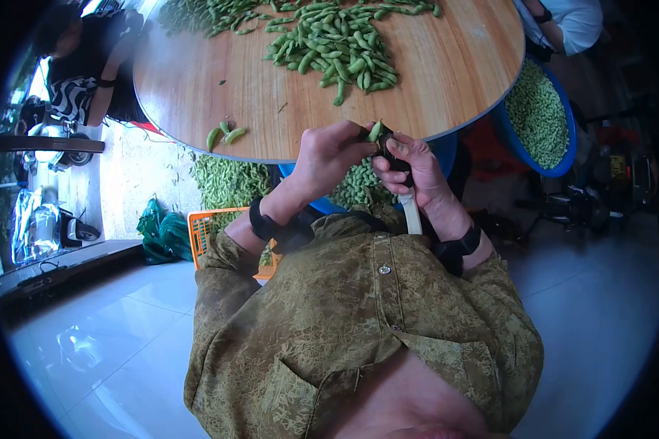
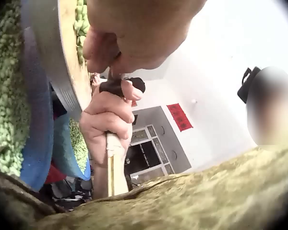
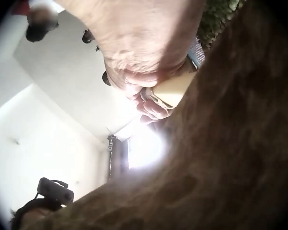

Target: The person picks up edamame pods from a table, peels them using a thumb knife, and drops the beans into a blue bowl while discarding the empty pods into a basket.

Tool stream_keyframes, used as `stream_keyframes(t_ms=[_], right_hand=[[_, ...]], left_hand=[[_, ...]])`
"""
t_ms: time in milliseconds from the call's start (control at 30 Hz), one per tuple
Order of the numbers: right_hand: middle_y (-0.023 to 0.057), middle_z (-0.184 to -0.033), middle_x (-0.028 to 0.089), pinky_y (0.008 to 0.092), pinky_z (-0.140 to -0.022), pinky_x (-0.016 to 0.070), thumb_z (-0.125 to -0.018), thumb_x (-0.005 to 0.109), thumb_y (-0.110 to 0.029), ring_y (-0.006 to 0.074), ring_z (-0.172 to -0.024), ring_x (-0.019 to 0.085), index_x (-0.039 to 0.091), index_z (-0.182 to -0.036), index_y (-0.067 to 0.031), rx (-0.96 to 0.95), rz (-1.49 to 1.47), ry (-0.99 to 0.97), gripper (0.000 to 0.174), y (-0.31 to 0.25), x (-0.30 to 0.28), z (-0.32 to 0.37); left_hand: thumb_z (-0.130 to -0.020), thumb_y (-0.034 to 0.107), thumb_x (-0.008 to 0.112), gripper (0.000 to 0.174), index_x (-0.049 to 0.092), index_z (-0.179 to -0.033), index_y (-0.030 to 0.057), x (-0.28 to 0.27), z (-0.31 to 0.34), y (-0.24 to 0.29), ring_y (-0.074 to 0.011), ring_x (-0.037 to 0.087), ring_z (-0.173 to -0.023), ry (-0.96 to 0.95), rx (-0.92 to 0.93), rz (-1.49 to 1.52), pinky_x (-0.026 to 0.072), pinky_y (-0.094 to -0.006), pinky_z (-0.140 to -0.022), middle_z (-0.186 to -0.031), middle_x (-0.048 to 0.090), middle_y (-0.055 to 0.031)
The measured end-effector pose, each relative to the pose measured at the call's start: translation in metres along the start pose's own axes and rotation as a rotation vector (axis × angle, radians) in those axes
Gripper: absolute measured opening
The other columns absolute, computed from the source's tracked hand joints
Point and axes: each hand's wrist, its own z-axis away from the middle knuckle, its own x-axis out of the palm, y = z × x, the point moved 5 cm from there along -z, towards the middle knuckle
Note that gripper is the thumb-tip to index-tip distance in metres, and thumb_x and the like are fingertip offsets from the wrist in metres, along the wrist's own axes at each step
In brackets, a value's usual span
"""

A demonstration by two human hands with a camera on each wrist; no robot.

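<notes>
In the head view my left hand (image 1: pixel 333 157) is at the table's near edge, its thumb and fingertips pinching a green soybean pod (image 1: pixel 375 132). Right beside it, my right hand (image 1: pixel 421 172) grips a tool with a long pale handle (image 1: pixel 411 212), which sticks out below the fist. Something black (image 2: pixel 120 86) wraps round the right hand's finger area, close to the pod. The tool's working end is hidden by the fingers. From the right wrist, the pale handle (image 3: pixel 175 89) shows between curled fingers.
Heaped soybean pods (image 1: pixel 337 47) lie on the round wooden table (image 1: pixel 454 66); several more pods (image 1: pixel 227 136) are near its left edge. A blue tub (image 1: pixel 564 164) of shelled beans stands right. An orange crate (image 1: pixel 198 238) and green net bag (image 1: pixel 165 234) are left. Other people sit at both sides.
</notes>
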Motion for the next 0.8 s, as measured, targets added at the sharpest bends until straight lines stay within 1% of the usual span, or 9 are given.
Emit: stream_keyframes(t_ms=[33,133,367,533,567,633,667,767,800], right_hand=[[0.0078,-0.078,0.06,0.0161,-0.038,0.037,-0.095,0.057,-0.02,0.0053,-0.05,0.045,0.059,-0.114,-0.0058,-0.01,0.032,0.01,0.024,-0.002,0.0,0.001],[0.0079,-0.079,0.06,0.0162,-0.039,0.0375,-0.095,0.057,-0.02,0.0054,-0.05,0.045,0.059,-0.115,-0.0054,-0.024,0.047,-0.032,0.025,-0.003,-0.006,0.005],[0.0069,-0.078,0.06,0.0168,-0.039,0.0374,-0.095,0.057,-0.021,0.005,-0.05,0.046,0.06,-0.113,-0.004,-0.037,0.125,-0.023,0.025,-0.005,-0.008,0.01],[0.0021,-0.077,0.06,0.0193,-0.049,0.0393,-0.089,0.066,-0.018,0.0028,-0.056,0.046,0.059,-0.103,-0.0022,-0.339,0.822,0.261,0.022,-0.019,-0.004,0.014],[0.0021,-0.077,0.06,0.0193,-0.049,0.0393,-0.089,0.066,-0.018,0.0028,-0.056,0.046,0.059,-0.103,-0.0022,-0.34,0.823,0.259,0.022,-0.017,-0.004,0.012],[0.001,-0.076,0.06,0.0232,-0.057,0.0434,-0.084,0.07,-0.012,0.0041,-0.064,0.051,0.058,-0.1,-0.0007,-0.686,1.192,0.31,0.023,-0.023,0.007,0.015],[0.0037,-0.077,0.06,0.0263,-0.062,0.0464,-0.081,0.071,-0.007,0.0084,-0.069,0.055,0.057,-0.101,-0.0002,-0.616,1.2,0.322,0.025,-0.024,0.007,0.016],[0.0079,-0.083,0.061,0.0295,-0.064,0.0484,-0.079,0.07,-0.004,0.0159,-0.071,0.06,0.057,-0.104,0.0002,-0.73,1.328,0.339,0.028,-0.024,0.01,0.017],[0.0135,-0.09,0.061,0.0359,-0.068,0.0504,-0.078,0.068,-0.001,0.0267,-0.077,0.064,0.056,-0.106,0.0008,-0.857,1.525,0.286,0.031,-0.023,0.017,0.018]], left_hand=[[-0.084,0.012,0.07,0.02,0.062,-0.096,-0.0022,0.004,-0.001,-0.008,-0.0149,0.064,-0.063,-0.063,-0.15,0.265,0.049,-0.0276,-0.052,-0.075,0.066,-0.0079],[-0.09,0.012,0.065,0.019,0.063,-0.101,-0.0026,0.008,0.002,-0.011,-0.0095,0.063,-0.065,-0.139,-0.344,0.521,0.0493,-0.0244,-0.053,-0.075,0.066,-0.0043],[-0.094,0.012,0.059,0.019,0.061,-0.101,-0.0054,0.018,0.006,-0.015,-0.0102,0.062,-0.064,-0.188,-0.489,0.747,0.0505,-0.0232,-0.052,-0.075,0.065,-0.0056],[-0.091,0.011,0.06,0.015,0.062,-0.094,-0.0034,0.017,0.011,-0.008,-0.0123,0.061,-0.059,-0.085,-0.305,0.268,0.0488,-0.0267,-0.05,-0.071,0.066,-0.0088],[-0.091,0.011,0.06,0.015,0.062,-0.094,-0.0034,0.019,0.012,-0.009,-0.0123,0.061,-0.059,-0.083,-0.303,0.267,0.0488,-0.0267,-0.05,-0.071,0.066,-0.0088],[-0.087,0.01,0.063,0.012,0.062,-0.089,-0.0016,0.018,0.013,-0.003,-0.0188,0.061,-0.055,-0.024,-0.113,-0.007,0.0476,-0.0315,-0.051,-0.068,0.062,-0.0149],[-0.083,0.009,0.065,0.011,0.062,-0.087,-0.0011,0.017,0.014,0.0,-0.0289,0.061,-0.055,0.009,-0.062,-0.02,0.0475,-0.0364,-0.052,-0.067,0.058,-0.0195],[-0.081,0.008,0.066,0.011,0.062,-0.086,-0.0009,0.017,0.017,0.014,-0.0357,0.061,-0.059,-0.007,0.026,-0.126,0.0486,-0.0388,-0.054,-0.068,0.058,-0.0202],[-0.079,0.008,0.066,0.012,0.062,-0.086,-0.0004,0.016,0.017,0.012,-0.0392,0.06,-0.063,-0.009,0.051,-0.153,0.0492,-0.0409,-0.056,-0.069,0.058,-0.0209]])
